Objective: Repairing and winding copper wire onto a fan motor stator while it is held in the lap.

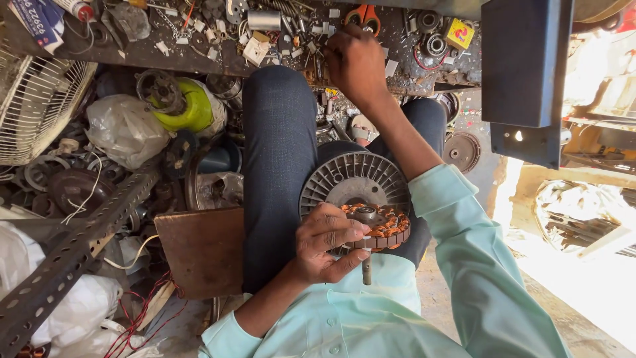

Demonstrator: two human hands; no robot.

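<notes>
One hand only, our left hand (328, 242), pinches the copper-wound stator (379, 227) on our lap while our right hand (354, 63) reaches, fingers curled, into bench clutter; we judge the stator may tip off.

Your left hand (328, 242) rests on the motor stator (377, 227), which lies on the ribbed motor housing (354, 179) in your lap, its shaft (366, 265) pointing back toward your chest. Your right hand (354, 63) reaches ahead to the near edge of the counter (199, 56), among the small parts strewn there. Scissors (362, 14) lie on the counter just beyond that hand, and a small box (459, 33) sits toward its right end. On the floor left of your knee lie a wooden board (202, 248), a perforated angle bar (73, 252) and a plastic bag (126, 129). A fan guard (36, 106) stands at the far left, below the counter's edge.
</notes>
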